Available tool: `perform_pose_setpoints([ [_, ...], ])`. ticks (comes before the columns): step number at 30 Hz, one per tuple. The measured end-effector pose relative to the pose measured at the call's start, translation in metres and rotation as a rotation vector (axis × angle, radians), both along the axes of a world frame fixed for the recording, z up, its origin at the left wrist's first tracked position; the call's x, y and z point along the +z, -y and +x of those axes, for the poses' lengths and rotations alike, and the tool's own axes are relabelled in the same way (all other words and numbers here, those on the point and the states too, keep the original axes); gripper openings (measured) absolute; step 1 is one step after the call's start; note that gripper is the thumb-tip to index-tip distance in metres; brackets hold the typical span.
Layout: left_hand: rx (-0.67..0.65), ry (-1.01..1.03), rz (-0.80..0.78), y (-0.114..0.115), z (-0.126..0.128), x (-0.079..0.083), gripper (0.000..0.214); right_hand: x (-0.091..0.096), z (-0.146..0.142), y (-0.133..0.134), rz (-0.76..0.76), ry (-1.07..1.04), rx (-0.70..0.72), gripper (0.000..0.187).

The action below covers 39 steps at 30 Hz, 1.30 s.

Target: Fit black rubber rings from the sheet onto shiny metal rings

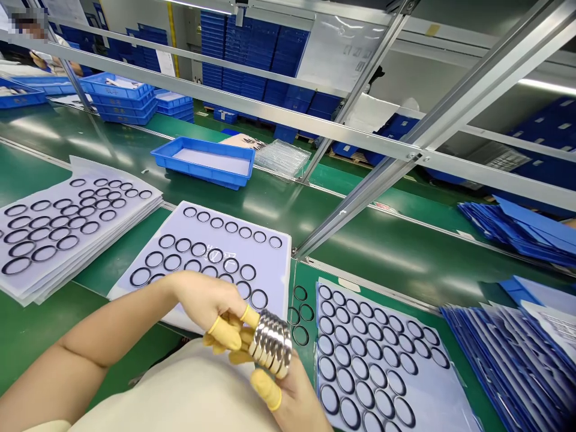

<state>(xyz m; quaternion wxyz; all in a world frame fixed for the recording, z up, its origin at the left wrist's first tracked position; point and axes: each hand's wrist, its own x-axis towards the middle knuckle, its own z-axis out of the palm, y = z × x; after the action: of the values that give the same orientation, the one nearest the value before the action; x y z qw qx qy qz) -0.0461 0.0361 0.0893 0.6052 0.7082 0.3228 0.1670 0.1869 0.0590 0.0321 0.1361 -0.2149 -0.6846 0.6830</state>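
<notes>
My left hand [216, 306], with yellow finger cots on its fingertips, pinches one end of a stack of shiny metal rings [271, 345]. My right hand [288, 396], also in yellow cots, cradles the same stack from below, close to my body. Just right of the hands lies a white sheet [432, 390] covered with several black rings in rows. Behind my left hand is another white sheet [265, 264] with black rings. Three loose black rings [300, 312] lie on the green mat between the two sheets.
A pile of ringed sheets [54, 240] sits at the left. A blue tray [204, 159] and clear plastic trays [281, 157] rest on the green conveyor [382, 246]. Blue sheets [517, 354] are stacked at the right. Metal frame bars [360, 204] cross overhead. A person [27, 54] works far left.
</notes>
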Motion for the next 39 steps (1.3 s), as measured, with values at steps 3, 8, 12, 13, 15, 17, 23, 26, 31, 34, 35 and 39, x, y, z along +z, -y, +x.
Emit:
perform_pose_setpoints([
  [3,-0.056,0.161,-0.203,0.002,0.007,-0.006,0.026,0.004,0.001,-0.004,0.059,0.03,0.003,0.088],
  [8,-0.05,0.296,-0.258,0.005,0.021,-0.017,0.036,0.013,-0.004,-0.013,0.118,-0.07,0.047,0.097],
  [12,-0.09,0.303,-0.249,0.005,0.021,-0.022,0.05,0.023,-0.009,-0.016,0.091,-0.108,0.061,0.091],
  [13,-0.074,0.293,-0.214,0.004,0.02,-0.024,0.052,0.024,-0.009,-0.016,0.072,-0.107,0.056,0.093],
  [15,-0.032,0.285,-0.131,0.004,0.02,-0.028,0.058,0.022,-0.007,-0.014,0.029,-0.103,0.031,0.1],
  [17,0.017,0.319,-0.071,0.005,0.023,-0.033,0.066,0.016,-0.004,-0.012,0.007,-0.116,-0.003,0.109],
  [23,0.365,0.511,-0.277,0.005,0.041,-0.049,0.06,0.001,0.001,-0.011,0.065,-0.129,-0.087,0.112],
  [26,0.476,0.495,-0.426,0.005,0.045,-0.05,0.037,0.004,-0.002,-0.012,0.1,-0.142,-0.079,0.114],
  [31,0.552,0.473,-0.491,0.003,0.043,-0.045,0.028,0.002,-0.002,-0.013,0.155,-0.155,-0.044,0.114],
  [34,0.554,0.459,-0.472,0.003,0.042,-0.044,0.028,-0.003,0.001,-0.011,0.165,-0.141,-0.062,0.112],
  [35,0.551,0.46,-0.457,0.003,0.042,-0.044,0.028,-0.004,0.002,-0.011,0.156,-0.132,-0.059,0.112],
  [39,0.539,0.456,-0.237,0.004,0.041,-0.04,0.026,-0.002,-0.001,-0.009,0.076,-0.123,-0.061,0.111],
])
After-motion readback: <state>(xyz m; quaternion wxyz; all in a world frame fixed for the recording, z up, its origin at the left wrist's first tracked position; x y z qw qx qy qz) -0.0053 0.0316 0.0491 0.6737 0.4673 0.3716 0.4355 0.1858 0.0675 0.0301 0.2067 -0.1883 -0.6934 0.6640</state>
